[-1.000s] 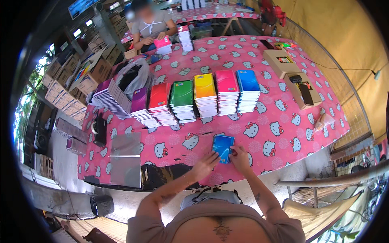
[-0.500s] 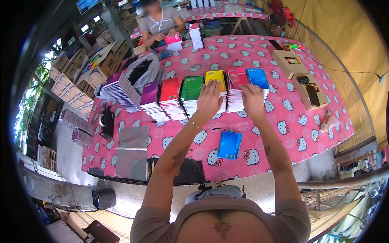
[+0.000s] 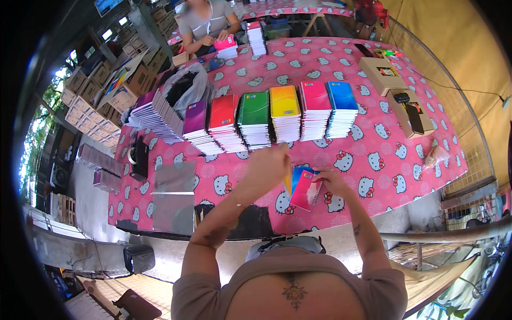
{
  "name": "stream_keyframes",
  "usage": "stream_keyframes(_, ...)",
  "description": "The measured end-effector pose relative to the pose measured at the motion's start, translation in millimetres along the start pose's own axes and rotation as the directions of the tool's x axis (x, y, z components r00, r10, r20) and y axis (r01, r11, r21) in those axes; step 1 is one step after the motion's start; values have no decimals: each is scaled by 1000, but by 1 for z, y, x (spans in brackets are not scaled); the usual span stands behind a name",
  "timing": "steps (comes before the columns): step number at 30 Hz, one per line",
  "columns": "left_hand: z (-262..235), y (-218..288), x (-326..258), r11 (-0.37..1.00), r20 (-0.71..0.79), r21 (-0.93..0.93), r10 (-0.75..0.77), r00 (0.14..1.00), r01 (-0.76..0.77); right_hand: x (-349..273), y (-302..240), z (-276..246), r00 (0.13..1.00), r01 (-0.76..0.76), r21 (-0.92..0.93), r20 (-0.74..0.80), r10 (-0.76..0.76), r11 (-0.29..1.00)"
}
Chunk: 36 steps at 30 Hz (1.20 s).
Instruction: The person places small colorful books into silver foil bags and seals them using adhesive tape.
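Note:
My left hand [image 3: 269, 166] is closed on a yellow notebook [image 3: 288, 180], seen almost edge-on. My right hand [image 3: 332, 181] grips the spiral edge of a pink notebook [image 3: 305, 193], which lies over a blue notebook [image 3: 299, 175] and hides most of it. Beyond my hands stand stacks of spiral notebooks in a row: a purple stack [image 3: 196, 118], a red stack [image 3: 223, 113], a green stack [image 3: 254, 109], a yellow stack [image 3: 285, 102], a pink stack [image 3: 316, 97] and a blue stack [image 3: 342, 97].
Left of the row leans a long notebook pile [image 3: 157, 118] beside a plastic bag [image 3: 192, 88]. A tape dispenser [image 3: 140, 159] and clear plastic sheets [image 3: 174, 197] lie nearer. Cardboard boxes [image 3: 409, 114] sit at the right. Across the table another person [image 3: 208, 24] handles pink notebooks.
Both hands have come back from the yellow and pink stacks toward me, bringing a yellow and a pink notebook. The pink one now covers much of the blue notebook.

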<state>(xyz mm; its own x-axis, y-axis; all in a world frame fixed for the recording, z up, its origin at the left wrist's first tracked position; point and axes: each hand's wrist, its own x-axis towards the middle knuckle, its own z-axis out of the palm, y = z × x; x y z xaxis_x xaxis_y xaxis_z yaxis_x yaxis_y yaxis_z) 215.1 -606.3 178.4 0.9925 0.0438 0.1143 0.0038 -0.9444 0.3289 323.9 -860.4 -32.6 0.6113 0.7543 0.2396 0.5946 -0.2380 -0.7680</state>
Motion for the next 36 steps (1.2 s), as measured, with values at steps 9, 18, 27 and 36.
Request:
stream_keyframes(9, 108, -50, 1, 924, -301, -295, 153, 941, -245, 171, -129, -7, 847, 226, -165, -453, -277, 960)
stream_keyframes(18, -17, -195, -10, 938, -513, 338, 254, 820, -79, 159, -169, 52, 824, 411, -683, -3, -566, 603)
stream_keyframes(27, 167, -43, -104, 873, -262, -60, 453, 852, -483, -30, -76, 79, 815, -303, 351, -386, 432, 886)
stream_keyframes(36, 54, -82, 36, 953, -589, 117, 294, 753, -281, 157, -71, -64, 847, -194, -762, -448, -286, 618)
